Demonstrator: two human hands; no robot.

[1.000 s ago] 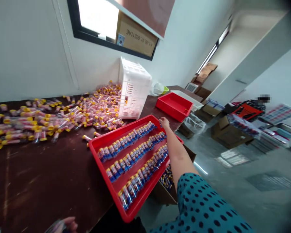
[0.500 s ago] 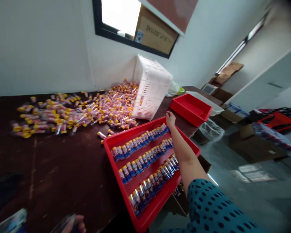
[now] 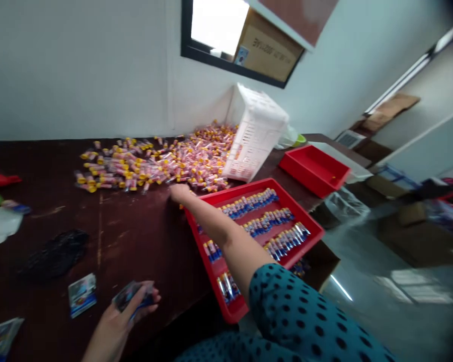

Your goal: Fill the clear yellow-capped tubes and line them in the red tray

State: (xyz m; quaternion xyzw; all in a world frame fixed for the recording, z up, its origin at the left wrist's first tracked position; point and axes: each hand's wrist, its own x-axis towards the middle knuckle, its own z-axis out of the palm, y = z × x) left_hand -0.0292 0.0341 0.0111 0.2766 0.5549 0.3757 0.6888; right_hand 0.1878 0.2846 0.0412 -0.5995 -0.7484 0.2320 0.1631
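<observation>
My left hand (image 3: 130, 306) is closed on a small stack of printed plastic packets (image 3: 128, 295) above the near edge of the table. Across the tabletop, my right hand (image 3: 179, 193) reaches to the near edge of a heap of small pink tubes with yellow caps (image 3: 151, 166), beside the red tray's far left corner. Its fingers are turned away from view, and I cannot make out what they touch. The red tray (image 3: 226, 312) holds three rows of tubes in blue printed packets (image 3: 287, 241); my right forearm crosses over it and hides part of the rows.
A white plastic basket (image 3: 256, 133) lies tipped beside the heap. Right of it stands a second red tray (image 3: 315, 168). Loose printed packets (image 3: 82, 294) and a crumpled black bag (image 3: 56, 254) lie on the dark table (image 3: 143, 236). An open carton (image 3: 324, 259) stands below the tray.
My right hand has let go of the red tray's far rim and moved left to the tube heap. The view has swung left, bringing my left hand and its packets fully into sight.
</observation>
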